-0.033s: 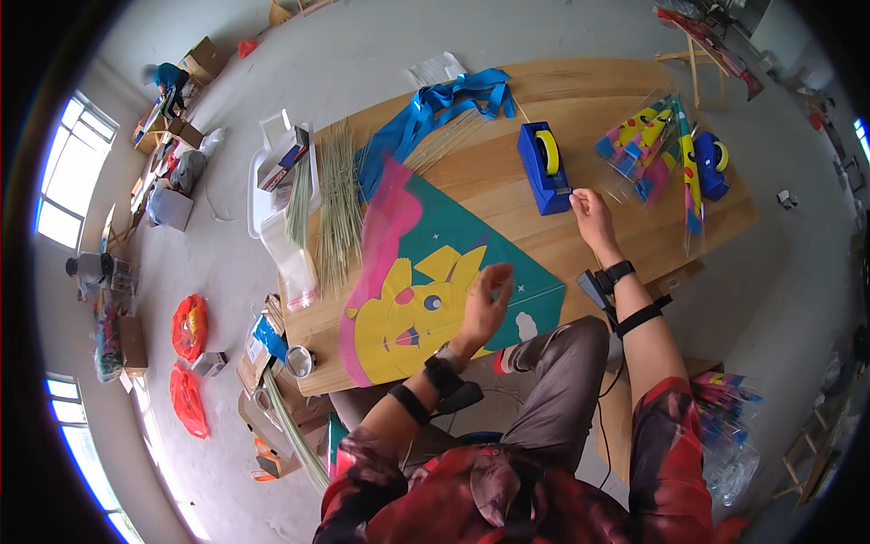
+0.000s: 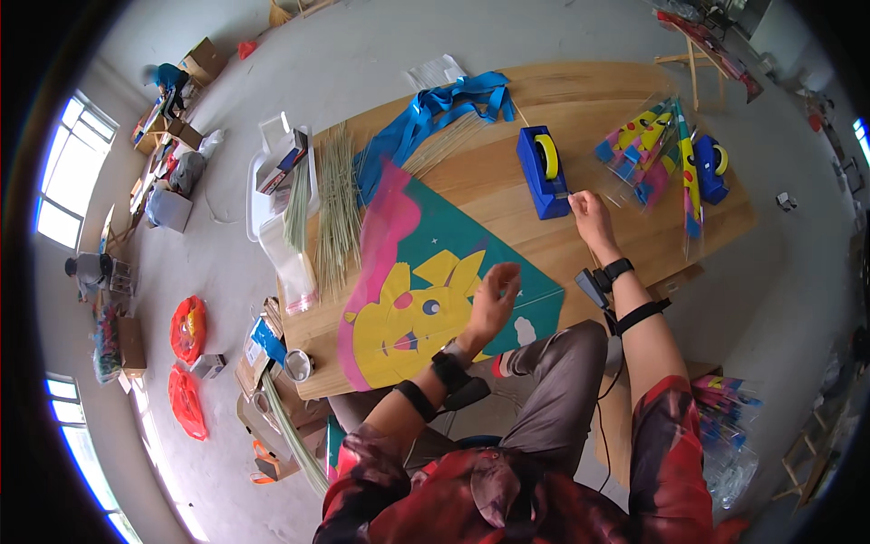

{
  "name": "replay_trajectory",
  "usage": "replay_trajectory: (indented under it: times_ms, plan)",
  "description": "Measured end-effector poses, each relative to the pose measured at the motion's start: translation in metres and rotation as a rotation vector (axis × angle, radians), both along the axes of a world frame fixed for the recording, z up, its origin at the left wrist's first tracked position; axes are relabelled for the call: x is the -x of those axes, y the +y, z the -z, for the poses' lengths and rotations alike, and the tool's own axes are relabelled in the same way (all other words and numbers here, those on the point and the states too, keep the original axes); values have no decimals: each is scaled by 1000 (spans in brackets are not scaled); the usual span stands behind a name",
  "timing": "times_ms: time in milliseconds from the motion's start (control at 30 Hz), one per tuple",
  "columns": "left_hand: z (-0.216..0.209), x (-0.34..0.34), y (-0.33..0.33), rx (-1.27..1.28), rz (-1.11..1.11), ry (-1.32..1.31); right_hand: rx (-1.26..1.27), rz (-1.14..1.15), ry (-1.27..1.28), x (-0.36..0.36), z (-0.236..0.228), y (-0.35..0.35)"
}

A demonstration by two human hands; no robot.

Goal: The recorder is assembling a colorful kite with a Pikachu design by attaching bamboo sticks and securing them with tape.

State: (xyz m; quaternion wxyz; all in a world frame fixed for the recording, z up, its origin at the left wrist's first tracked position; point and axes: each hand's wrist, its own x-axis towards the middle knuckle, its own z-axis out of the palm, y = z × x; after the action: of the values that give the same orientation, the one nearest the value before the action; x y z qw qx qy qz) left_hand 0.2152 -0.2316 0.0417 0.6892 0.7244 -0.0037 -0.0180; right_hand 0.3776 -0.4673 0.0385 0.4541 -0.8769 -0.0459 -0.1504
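A triangular printed sheet, like a kite sail (image 2: 453, 222), lies on the wooden table (image 2: 616, 263), green and pink with a yellow cartoon animal. Over its near right part hovers my left hand (image 2: 494, 295), fingers loosely curled and apart from the thumb, with nothing visible in them. My right hand (image 2: 591, 218) is at the front end of a blue tape dispenser (image 2: 542, 186). Its thumb and forefinger pinch together at the cutting edge, where the tape end sits; the tape itself is too small to see clearly. A yellow roll (image 2: 546, 156) sits in the dispenser.
Thin sticks (image 2: 340, 208) and blue ribbon (image 2: 412, 122) lie beyond the sheet, near a white tray (image 2: 256, 204). At the right are packed colourful pieces (image 2: 643, 145) and a second blue dispenser (image 2: 710, 172). A small round cup (image 2: 298, 364) stands on the left corner.
My left hand has shifted slightly to the right above the sheet. My right hand stays at the dispenser's front end.
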Motion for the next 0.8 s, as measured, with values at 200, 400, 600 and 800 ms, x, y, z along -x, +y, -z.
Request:
replay_trajectory:
  times_ms: [200, 400, 600, 800]
  plan:
    - [22, -74, -50, 391, 19, 353, 143, -11, 100, -33, -6, 3]
    - [28, -129, -73, 751, -10, 439, 36, -156, 291, -54, -13, 0]
    - [26, -152, -77, 868, -178, 508, -628, -248, 772, -45, -37, 5]
    - [36, -150, -74, 854, -202, 456, -581, -164, 559, 20, -45, 1]
